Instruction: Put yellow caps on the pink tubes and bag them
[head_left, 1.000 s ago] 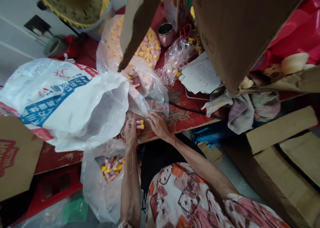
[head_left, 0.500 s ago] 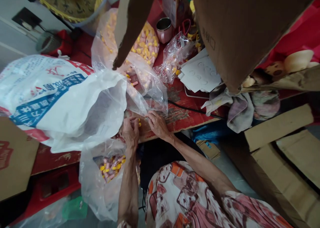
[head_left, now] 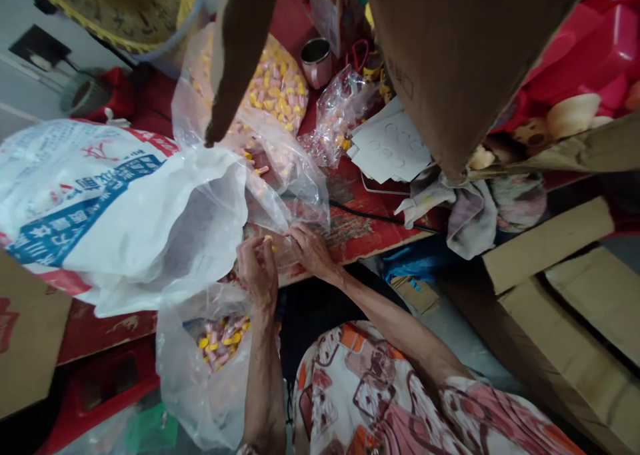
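Note:
My left hand (head_left: 257,272) is at the table's front edge with its fingers curled round a small piece whose yellow end (head_left: 271,242) shows at the fingertips. Close on its right, my right hand (head_left: 311,250) has its fingers bent together beside the lower edge of a clear plastic bag (head_left: 313,205); what they hold, if anything, is hidden. That bag spreads over the table, with small pink-and-yellow pieces (head_left: 280,85) heaped in its far part. Below my left wrist hangs another clear bag (head_left: 190,388) with more such pieces (head_left: 224,342) inside.
A white printed sack (head_left: 120,235) lies open to the left. Cardboard flaps (head_left: 430,62) hang over the table. Farther back are a pink cup (head_left: 317,63), white sheets (head_left: 393,142) and a crinkled bag (head_left: 340,112). Rags (head_left: 470,218) drape over the edge; flattened cardboard (head_left: 575,322) lies right.
The view has shifted slightly. My left hand has turned a little, and the yellow end now sits higher at its fingertips. My right hand stays close beside it.

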Motion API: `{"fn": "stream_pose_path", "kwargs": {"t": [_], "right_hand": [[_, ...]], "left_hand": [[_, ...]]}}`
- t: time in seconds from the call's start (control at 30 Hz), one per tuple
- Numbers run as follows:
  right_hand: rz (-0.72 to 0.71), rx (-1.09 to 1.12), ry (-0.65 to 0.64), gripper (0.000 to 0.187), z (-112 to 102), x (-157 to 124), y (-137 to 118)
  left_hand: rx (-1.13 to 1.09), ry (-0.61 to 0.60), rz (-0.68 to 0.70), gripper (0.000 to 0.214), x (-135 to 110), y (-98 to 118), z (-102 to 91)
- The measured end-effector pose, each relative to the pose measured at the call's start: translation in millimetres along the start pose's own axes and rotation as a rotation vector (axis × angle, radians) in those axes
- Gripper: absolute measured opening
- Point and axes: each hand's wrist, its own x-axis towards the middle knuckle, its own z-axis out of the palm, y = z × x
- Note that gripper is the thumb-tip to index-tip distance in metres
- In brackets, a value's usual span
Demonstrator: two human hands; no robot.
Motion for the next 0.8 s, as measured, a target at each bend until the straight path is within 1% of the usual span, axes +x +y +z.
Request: {"fn": "stream_pose_path", "kwargs": {"t": [0.03,0.07,0.13,0.2,0.27,0.37,0.43,0.53,0.67,0.73,0.8], "right_hand": [[0.000,-0.003,-0.001,0.028,0.0,0.0,0.1],[0.002,-0.009,0.000,0.028,0.0,0.0,0.2],[0.007,-0.022,0.004,0.029,0.3,0.2,0.5],[0.000,-0.022,-0.001,0.030,0.5,0.6,0.6],[-0.009,-0.014,-0.003,0.030,0.5,0.9,0.3],[-0.013,-0.010,-0.004,0.028,-0.2,1.2,-0.2],[-0.009,-0.015,-0.006,0.027,-0.7,1.3,-0.2],[-0.001,-0.023,-0.006,0.027,-0.8,1.4,0.4],[-0.013,-0.015,-0.009,0.028,-0.1,0.8,1.3],[-0.014,-0.008,-0.003,0.028,0.1,0.4,1.3],[-0.008,-0.003,0.005,0.029,0.1,0.4,1.3]], "left_hand": [[-0.001,0.008,-0.011,0.025,0.0,-0.7,1.7],[-0.004,-0.008,-0.025,0.024,-0.3,-1.7,4.2],[-0.017,-0.078,-0.068,0.022,-1.3,-5.0,10.2],[-0.039,-0.111,-0.113,0.021,-2.6,-8.8,15.2],[-0.056,-0.093,-0.132,0.023,-4.8,-11.4,17.8],[-0.074,-0.017,-0.138,0.027,-10.1,-11.2,17.6],[-0.094,-0.009,-0.129,0.029,-13.5,-9.3,15.2],[-0.126,-0.053,-0.083,0.030,-15.9,-6.6,9.5],[-0.030,-0.006,-0.024,0.031,-13.6,-4.8,5.6],[0.033,-0.033,-0.003,0.029,-10.6,-5.0,6.6],[0.054,-0.089,0.017,0.026,-7.2,-6.0,7.8]]}}
